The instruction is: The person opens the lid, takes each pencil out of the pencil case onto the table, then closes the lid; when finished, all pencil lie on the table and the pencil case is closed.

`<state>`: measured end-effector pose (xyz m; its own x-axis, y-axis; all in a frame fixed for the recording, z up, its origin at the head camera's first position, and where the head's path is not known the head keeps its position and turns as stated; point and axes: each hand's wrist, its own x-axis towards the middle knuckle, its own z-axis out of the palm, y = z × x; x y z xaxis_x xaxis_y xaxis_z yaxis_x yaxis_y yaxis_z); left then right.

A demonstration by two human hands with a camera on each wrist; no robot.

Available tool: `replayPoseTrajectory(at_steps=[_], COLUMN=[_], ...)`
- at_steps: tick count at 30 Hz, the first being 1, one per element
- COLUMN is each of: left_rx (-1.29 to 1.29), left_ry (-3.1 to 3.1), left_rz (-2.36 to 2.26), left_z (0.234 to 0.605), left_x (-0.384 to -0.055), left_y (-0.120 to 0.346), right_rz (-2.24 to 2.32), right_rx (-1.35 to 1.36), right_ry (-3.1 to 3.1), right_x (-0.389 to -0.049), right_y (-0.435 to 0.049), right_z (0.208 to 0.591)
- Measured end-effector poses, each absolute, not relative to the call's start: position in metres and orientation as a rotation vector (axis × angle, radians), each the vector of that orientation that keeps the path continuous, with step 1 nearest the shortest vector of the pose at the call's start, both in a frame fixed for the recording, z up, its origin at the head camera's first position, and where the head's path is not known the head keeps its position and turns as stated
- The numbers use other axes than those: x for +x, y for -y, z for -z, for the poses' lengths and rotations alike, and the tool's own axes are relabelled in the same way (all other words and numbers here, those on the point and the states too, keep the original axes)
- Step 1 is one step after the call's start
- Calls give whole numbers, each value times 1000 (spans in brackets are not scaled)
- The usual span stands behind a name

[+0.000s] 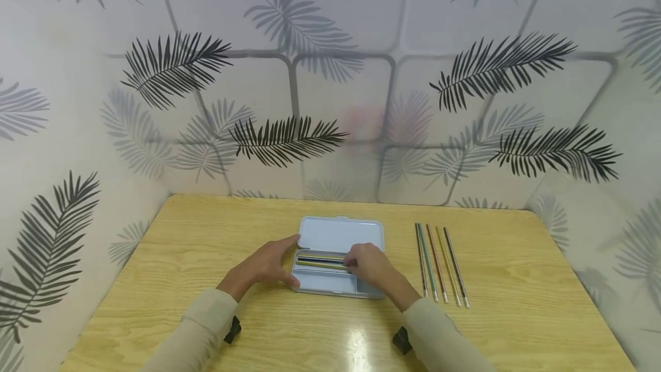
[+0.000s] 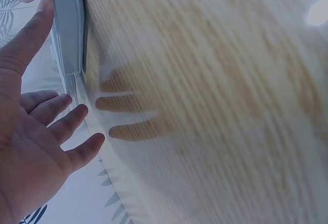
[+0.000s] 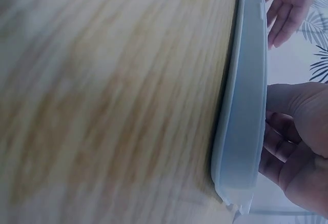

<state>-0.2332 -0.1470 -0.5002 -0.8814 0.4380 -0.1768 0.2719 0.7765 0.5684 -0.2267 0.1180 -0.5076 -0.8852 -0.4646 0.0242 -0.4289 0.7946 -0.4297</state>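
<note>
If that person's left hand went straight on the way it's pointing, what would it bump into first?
Probably the left side of the open pencil case: the left hand is right beside it, thumb seemingly touching. The fingers' exact gap is hard to judge.

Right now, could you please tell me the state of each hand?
Left hand: open, thumb touching the pencil case.
Right hand: fingers curled at the pencils inside it; whether they pinch any cannot be told.

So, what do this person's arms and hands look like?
Pale beige long sleeves: the left sleeve and right sleeve reach toward the wrists. The left hand and right hand wear no gloves. A small black piece shows by each forearm.
</note>
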Motion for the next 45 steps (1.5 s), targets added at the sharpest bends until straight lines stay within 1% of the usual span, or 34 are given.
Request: replayPoseTrajectory(at_steps=[10,17,24,32,45], left_rx=[563,545,535,528,540], left_ry=[-2674,-2673,-2670,-2665,-2665], left_rz=[-785,-778,-767,-777,-779], left_z=[501,499,499,499,500], left_x=[-234,-234,-234,-233,-234], left_y=[147,147,147,145,146], right_rz=[850,1085,1261,1358,1288], right_rx=[-737,-641,-599,-537,-227], right_ry=[-2817,-2747,-2720,-2733,-2804], right_x=[-226,-222,-221,-215,-196], right_y=[-128,-141,-162,-206,-284], right_z=[500,485,480,485,481])
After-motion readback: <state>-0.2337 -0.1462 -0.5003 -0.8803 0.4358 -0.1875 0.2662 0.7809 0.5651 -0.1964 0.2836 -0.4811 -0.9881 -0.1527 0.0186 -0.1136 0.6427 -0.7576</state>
